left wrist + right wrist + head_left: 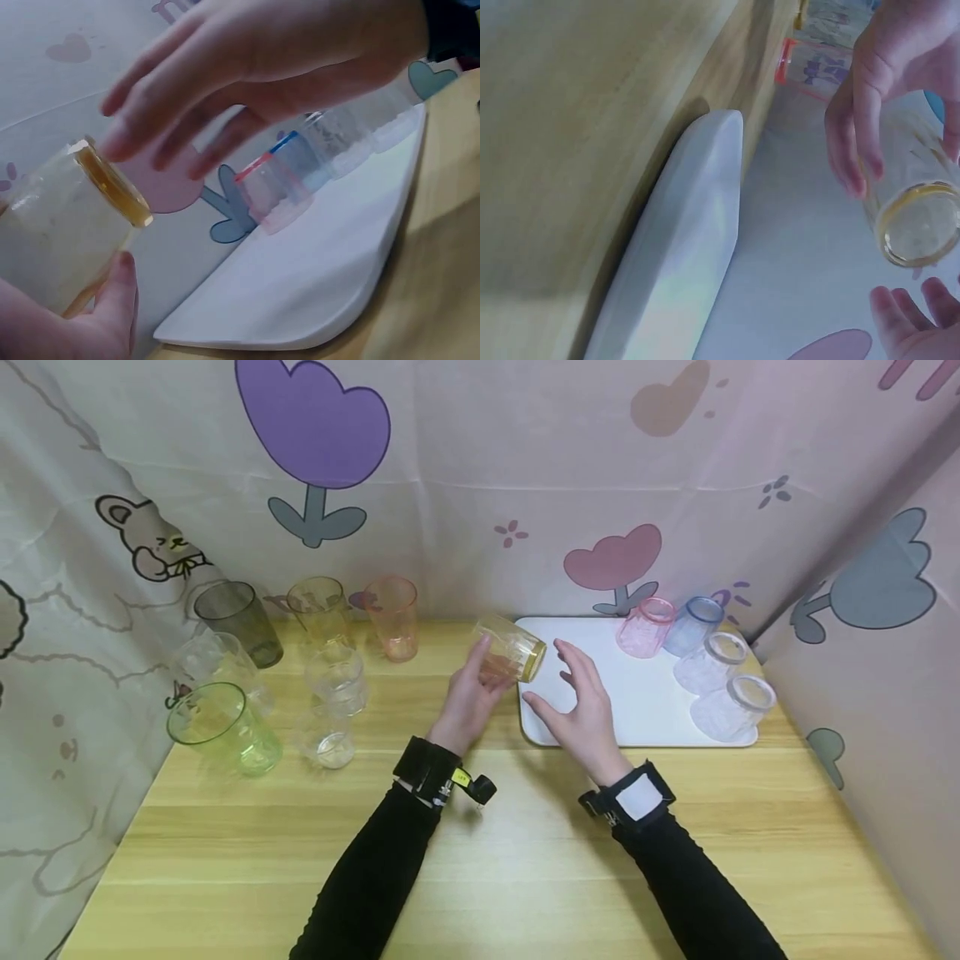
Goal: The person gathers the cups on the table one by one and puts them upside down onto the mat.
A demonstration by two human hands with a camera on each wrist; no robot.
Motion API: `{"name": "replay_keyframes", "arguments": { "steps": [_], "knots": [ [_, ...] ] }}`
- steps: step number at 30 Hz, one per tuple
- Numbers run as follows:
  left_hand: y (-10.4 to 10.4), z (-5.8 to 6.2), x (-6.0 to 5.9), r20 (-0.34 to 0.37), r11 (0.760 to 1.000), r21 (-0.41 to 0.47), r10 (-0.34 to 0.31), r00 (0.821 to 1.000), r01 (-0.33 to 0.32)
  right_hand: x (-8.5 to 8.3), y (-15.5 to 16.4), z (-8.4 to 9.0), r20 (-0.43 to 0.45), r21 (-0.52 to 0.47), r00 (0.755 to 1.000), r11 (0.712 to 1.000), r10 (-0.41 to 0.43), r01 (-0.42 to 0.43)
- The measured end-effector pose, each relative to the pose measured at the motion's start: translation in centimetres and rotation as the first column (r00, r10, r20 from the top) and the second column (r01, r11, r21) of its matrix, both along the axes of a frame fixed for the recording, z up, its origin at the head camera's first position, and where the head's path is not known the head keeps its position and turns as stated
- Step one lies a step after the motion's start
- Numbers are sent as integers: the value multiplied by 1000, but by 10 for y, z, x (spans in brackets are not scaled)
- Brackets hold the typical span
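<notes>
**A:** Where is the yellow cup at this moment?

**B:** It is in the person's left hand, held tipped on its side above the wooden table, just beside the left edge of the white tray. Its mouth points right, toward the other hand.

**A:** How do the fingers sit on it?

**B:** The fingers are curled round the cup's body, with the thumb pressed against its near side; the left wrist view shows that thumb under the cup's wall.

**A:** And the right hand?

**B:** It hovers over the near left corner of the tray with fingers straight and spread apart, the fingertips close to the cup's rim. Whether they touch the rim cannot be told.

**A:** What stands on the tray?

**B:** Four cups are upside down along its far right side: a pink cup, a blue cup, and two clear cups nearer the right edge.

**A:** What is on the left of the table?

**B:** A group of upright tumblers, well apart from the hands: a grey tumbler, an orange tumbler, a green tumbler nearest the viewer, a pale yellow one, and several clear ones between them.
</notes>
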State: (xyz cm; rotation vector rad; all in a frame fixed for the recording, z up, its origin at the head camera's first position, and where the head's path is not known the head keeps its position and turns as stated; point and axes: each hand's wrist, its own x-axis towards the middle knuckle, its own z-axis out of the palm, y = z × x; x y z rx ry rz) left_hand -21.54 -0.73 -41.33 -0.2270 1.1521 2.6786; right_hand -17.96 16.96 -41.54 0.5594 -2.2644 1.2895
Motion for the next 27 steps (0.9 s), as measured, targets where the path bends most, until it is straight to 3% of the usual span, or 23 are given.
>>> {"name": "replay_keyframes", "arguments": {
  "steps": [5,11,21,27],
  "knots": [
    [6,-3,3,-7,998,8,-67,998,67,-2,-4,2,-94,26,995,999,27,-24],
    [13,-5,4,-4,996,-9,-91,996,91,-4,-5,-1,-160,78,986,996,46,-34],
    [13,-8,6,-8,994,0,-112,994,112,-6,-2,-5,-189,81,982,997,31,-16],
    [11,-8,10,-42,983,-71,-171,984,168,-5,2,-1,-177,38,984,999,21,-15]
  ]
}}
